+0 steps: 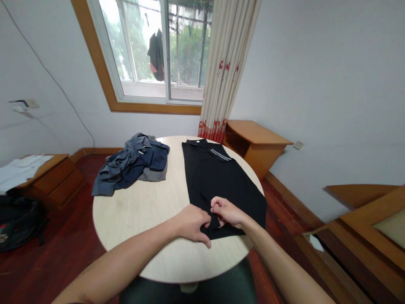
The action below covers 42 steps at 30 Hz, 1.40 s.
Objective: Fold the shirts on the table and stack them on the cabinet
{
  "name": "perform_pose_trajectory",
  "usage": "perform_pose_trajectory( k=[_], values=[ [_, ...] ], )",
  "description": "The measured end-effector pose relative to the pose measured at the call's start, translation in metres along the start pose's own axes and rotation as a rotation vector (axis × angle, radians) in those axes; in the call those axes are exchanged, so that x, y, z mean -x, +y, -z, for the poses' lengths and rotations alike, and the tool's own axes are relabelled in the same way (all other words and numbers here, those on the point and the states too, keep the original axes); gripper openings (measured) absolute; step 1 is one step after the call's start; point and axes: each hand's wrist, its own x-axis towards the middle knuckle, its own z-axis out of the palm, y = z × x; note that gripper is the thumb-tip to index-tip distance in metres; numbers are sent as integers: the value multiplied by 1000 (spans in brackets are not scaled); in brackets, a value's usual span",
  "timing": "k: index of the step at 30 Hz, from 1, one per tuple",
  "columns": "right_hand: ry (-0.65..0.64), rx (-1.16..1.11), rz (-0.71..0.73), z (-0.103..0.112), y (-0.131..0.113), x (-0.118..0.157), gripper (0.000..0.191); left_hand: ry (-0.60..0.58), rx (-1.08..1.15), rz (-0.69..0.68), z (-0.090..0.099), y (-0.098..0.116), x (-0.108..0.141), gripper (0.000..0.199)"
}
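A black collared shirt [228, 181] lies spread on the round pale table [152, 219], its collar toward the window and grey stripes near the upper right. At its lower left part, my left hand [193, 223] rests on the cloth, thumb apart from the fingers, with nothing visible held. Just to the right, my right hand [228, 212] has its fingers curled together over a fold of the black shirt near the lower edge. The two hands are close together, with a bit of cloth between them.
A heap of grey and navy clothes [139, 162] lies on the table's left side. Beyond the table are a wooden cabinet [256, 143] at the right and a patterned curtain [228, 63]. A wooden drawer unit [58, 181] and a black bag [20, 219] stand at the left.
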Motion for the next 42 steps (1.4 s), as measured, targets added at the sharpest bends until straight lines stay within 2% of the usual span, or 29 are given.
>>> perform_pose_trajectory(
  k=[4, 7, 13, 16, 19, 21, 22, 24, 26, 28, 30, 32, 37, 42],
  values=[
    [-21, 83, -56, 1, 5, 4, 18, -43, -29, 25, 0, 7, 1, 19],
    [-17, 164, -64, 3, 5, 6, 14, -78, 0, 8, 5, 9, 2, 10],
    [-32, 300, -29, 7, 3, 3, 11, -130, 92, -6, 17, 5, 8, 13],
    [-89, 366, -59, 6, 0, 3, 12, -145, 131, 4, 22, 4, 11, 14],
    [-182, 493, -94, 5, -7, 4, 10, -174, 212, 39, 22, 2, 11, 24],
    [-204, 616, -96, 6, -16, 4, 6, -139, 235, 86, 21, -2, 10, 29],
    [-174, 697, -71, 6, -21, 2, 6, -97, 223, 114, 21, -5, 9, 30],
    [-13, 872, 52, 6, -31, -3, 9, 24, 174, 151, 20, -12, 8, 27],
    [194, 985, 234, 5, -39, -14, 11, 140, 142, 151, 17, -20, 6, 34],
    [320, 1006, 400, 3, -44, -30, 14, 176, 132, 127, 12, -25, 5, 62],
    [331, 1003, 531, 1, -45, -51, 24, 115, 117, 109, 4, -27, 3, 85],
    [280, 1021, 609, -1, -45, -73, 35, 37, 97, 105, -6, -25, 1, 95],
    [167, 1094, 552, -9, -44, -131, 55, -16, 67, 96, -20, -18, -3, 104],
    [213, 1198, 440, -17, -46, -183, 65, -24, 73, 95, -17, -15, -3, 106]
  ],
)
